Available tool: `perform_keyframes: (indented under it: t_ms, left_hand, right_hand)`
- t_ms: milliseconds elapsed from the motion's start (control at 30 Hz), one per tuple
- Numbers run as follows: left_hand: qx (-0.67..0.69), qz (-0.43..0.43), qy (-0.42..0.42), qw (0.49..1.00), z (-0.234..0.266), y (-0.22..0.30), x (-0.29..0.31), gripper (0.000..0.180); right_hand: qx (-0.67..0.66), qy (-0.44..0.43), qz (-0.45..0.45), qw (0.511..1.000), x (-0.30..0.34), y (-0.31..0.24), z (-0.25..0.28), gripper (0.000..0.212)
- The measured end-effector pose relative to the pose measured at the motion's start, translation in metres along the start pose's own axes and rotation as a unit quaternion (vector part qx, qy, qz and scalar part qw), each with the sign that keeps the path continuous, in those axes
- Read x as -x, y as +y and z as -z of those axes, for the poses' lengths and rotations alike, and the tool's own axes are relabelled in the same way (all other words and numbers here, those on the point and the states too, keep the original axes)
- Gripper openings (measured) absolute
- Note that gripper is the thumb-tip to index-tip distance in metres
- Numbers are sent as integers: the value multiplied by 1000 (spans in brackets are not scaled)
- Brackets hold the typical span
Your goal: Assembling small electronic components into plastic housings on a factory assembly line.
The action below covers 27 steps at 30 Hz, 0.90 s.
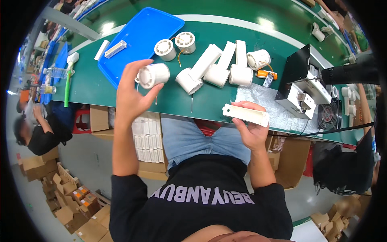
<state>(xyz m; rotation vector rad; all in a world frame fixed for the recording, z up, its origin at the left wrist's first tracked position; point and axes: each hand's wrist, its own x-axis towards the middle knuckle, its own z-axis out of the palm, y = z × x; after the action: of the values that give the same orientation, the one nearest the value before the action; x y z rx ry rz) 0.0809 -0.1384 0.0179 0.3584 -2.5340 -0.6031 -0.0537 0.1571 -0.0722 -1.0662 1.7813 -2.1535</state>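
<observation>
Raised over the front of the green table, my left hand (pixel 132 93) grips a white round fan head (pixel 156 75) between thumb and fingers. My right hand (pixel 254 132) holds a white hollow handle shell (pixel 246 114) at the table's front edge, its open side facing up. Between and beyond my hands lie several white handheld fan bodies, among them one fan body (pixel 197 70) with its handle pointing away. Two loose round fan heads with orange wires, one of them a vented fan head (pixel 165 49), stand farther back. Another round fan head (pixel 258 59) sits at the right.
A blue tray (pixel 141 32) holds a small white part (pixel 115 49). To the right are an orange battery (pixel 266 74), a metal sheet (pixel 258 94) and a black-and-white machine (pixel 302 90). A green-handled brush (pixel 68 82) lies left. Boxes of white parts stand beneath; other people sit nearby.
</observation>
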Motion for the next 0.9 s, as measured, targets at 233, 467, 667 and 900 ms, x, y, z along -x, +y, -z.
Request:
perform_keyframes:
  t_ms: [233,467,667,900]
  left_hand:
    - [472,76,96,873,-57,62,39,41]
    - [587,176,-20,790,-89,86,40,37]
    - [476,144,8,867,-96,97,35,40]
    - [458,142,-1,878,-94,103,34,41]
  right_hand:
    - [23,-78,78,994,-7,-21,4,48]
    - [77,-97,175,977,-2,-49,14,51]
    - [161,-110,209,958,-8,-83,9,50]
    - [176,-115,236,949,-14,-56,15,49]
